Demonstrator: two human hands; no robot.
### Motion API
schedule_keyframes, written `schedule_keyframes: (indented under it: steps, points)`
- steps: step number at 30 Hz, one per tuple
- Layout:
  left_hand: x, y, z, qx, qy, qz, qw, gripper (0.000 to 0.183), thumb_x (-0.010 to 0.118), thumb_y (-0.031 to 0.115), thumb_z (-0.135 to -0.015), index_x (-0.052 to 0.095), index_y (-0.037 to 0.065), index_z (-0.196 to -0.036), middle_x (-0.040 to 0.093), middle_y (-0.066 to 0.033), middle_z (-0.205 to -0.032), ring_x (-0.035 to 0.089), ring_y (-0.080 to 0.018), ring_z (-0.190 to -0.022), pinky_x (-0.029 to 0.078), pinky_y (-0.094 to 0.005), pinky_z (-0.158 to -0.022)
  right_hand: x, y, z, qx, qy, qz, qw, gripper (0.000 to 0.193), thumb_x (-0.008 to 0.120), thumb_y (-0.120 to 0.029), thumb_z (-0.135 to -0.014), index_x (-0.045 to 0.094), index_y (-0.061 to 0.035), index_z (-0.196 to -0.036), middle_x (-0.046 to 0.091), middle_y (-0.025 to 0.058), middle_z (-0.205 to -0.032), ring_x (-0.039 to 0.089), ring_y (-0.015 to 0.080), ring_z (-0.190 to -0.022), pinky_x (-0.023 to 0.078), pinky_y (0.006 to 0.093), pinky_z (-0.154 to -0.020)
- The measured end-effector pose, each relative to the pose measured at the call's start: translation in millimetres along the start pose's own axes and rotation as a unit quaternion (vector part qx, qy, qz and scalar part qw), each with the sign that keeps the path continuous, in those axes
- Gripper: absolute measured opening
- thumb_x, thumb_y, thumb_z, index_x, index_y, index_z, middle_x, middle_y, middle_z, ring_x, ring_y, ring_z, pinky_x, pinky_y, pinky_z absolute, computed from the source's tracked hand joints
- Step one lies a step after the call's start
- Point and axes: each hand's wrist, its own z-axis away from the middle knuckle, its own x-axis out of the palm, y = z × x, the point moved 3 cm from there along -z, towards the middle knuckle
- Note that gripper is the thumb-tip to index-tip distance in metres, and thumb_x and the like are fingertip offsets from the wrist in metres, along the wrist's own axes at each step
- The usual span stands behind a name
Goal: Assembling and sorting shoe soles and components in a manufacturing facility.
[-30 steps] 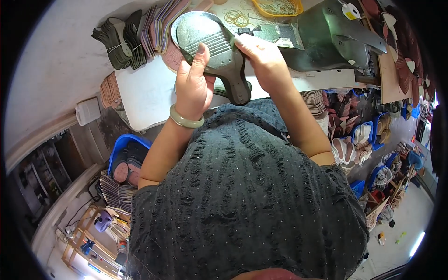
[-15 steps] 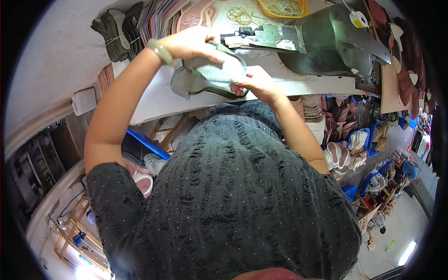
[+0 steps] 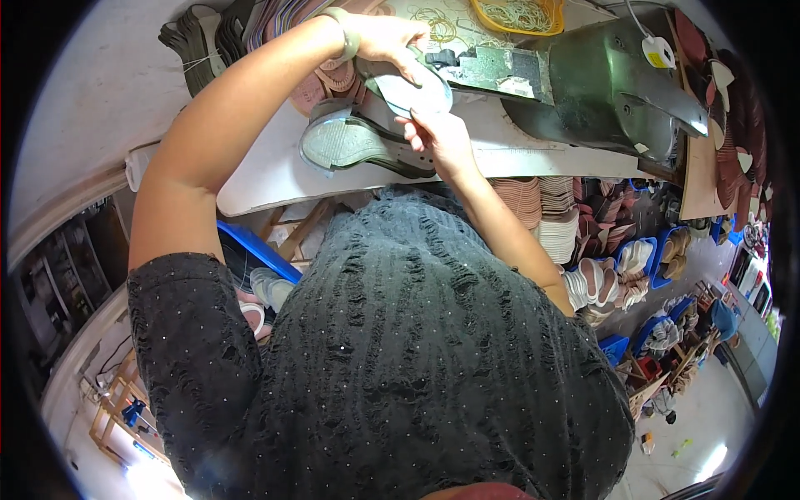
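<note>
A pale, light-struck shoe sole [image 3: 410,92] is tilted up between my hands over the white worktable [image 3: 267,182]. My left hand [image 3: 390,40], a bangle on its wrist, grips the far side of the sole with fingers and thumb. At the sole's near edge my right hand [image 3: 442,137] pinches it, with the other fingers curled in. Just nearer to me lies a small stack of grey-green soles [image 3: 354,146], apart from both hands. Glare blurs the face of the held sole.
A dark green machine [image 3: 612,87] with a flat bed stands to the right. Behind are a yellow basket [image 3: 546,18] of rubber bands, tied dark soles [image 3: 196,50] and pink soles [image 3: 337,75]. Blue bins [image 3: 662,258] with shoe parts stand on the floor at right.
Both hands have moved away from my body with the held sole, off the stack of soles. The stack now shows uncovered on the table.
</note>
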Motion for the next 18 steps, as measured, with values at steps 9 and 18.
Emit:
schedule_keyframes:
  steps: [9, 18]
  points:
    - [-23, 18, 27, -0.025, -0.057, 0.141, 0.988, 0.059, 0.070, 0.031, -0.079, 0.048, 0.011, -0.131, 0.057, -0.0134, -0.122, 0.052, -0.0210, -0.113, 0.041, -0.0391, -0.099, 12, -19, -21, -0.018, 0.033, 0.017, 0.999, 0.026, 0.056, -0.023, -0.092, 0.065, 0.0011, -0.086, 0.058, 0.0008, -0.065, 0.046, 0.0068, -0.051, 0.034, 0.0203, -0.047]
    - [13, -22, 41, -0.032, 0.153, 0.001, 0.988, 0.040, 0.059, 0.034, -0.087, 0.057, 0.003, -0.112, 0.062, -0.0137, -0.105, 0.058, -0.0227, -0.096, 0.045, -0.0328, -0.087, 2, -31, -27, -0.100, 0.065, 0.041, 0.992, 0.029, 0.056, -0.020, -0.091, 0.066, 0.0031, -0.077, 0.061, 0.0050, -0.060, 0.049, 0.0080, -0.044, 0.039, 0.0215, -0.044]
